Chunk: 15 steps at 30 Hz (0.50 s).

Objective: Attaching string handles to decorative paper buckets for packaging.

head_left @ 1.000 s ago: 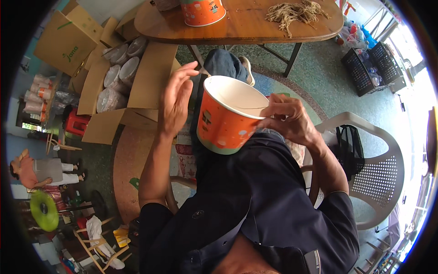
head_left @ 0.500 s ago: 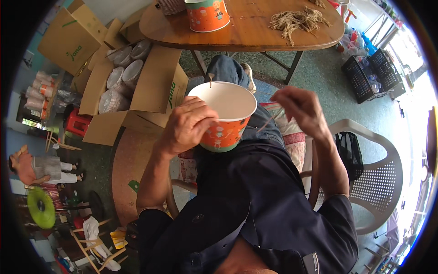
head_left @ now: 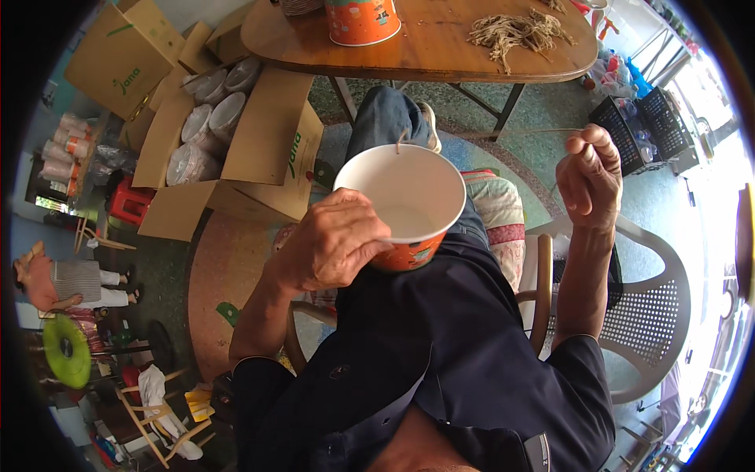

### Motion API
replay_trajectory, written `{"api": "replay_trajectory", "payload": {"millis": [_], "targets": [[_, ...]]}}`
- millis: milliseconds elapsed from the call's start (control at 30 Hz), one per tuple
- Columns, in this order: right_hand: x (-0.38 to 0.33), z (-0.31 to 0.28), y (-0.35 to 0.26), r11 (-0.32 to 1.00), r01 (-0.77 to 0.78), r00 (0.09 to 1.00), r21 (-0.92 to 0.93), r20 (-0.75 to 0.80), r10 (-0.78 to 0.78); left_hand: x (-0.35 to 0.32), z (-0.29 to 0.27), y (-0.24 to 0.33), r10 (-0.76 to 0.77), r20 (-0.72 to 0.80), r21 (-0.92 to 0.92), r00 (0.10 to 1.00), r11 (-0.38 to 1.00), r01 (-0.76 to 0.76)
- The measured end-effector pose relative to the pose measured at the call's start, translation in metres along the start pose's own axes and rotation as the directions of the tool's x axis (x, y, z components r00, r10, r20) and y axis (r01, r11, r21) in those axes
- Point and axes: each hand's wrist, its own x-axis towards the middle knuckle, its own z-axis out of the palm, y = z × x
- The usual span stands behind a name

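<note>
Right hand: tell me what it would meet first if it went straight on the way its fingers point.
The right hand points up-left toward the wooden table; its edge looks first in line, though depth is unclear.

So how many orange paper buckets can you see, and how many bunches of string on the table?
Orange paper buckets: 2, one held by the left hand at, one on the wooden table at
String bunches: 1
Total: 3

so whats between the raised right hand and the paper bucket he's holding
In the head view, nothing solid: the right hand pinches a thin string, and behind the gap to the paper bucket lie a patterned cushion and floor.
</note>
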Motion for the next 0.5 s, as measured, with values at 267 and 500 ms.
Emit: {"api": "replay_trajectory", "payload": {"millis": [267, 500], "targets": [[0.001, 0.019, -0.003, 0.992, 0.087, 0.994, -0.092, -0.054, -0.092, 0.005, -0.002, -0.006, -0.149, -0.005, -0.126, 0.989, 0.981, 0.148], [-0.001, 0.015, 0.003, 0.932, 0.106, 0.969, -0.346, -0.175, -0.175, 0.006, 0.009, -0.017, -0.117, -0.039, -0.158, 0.992, 0.981, 0.109]]}}
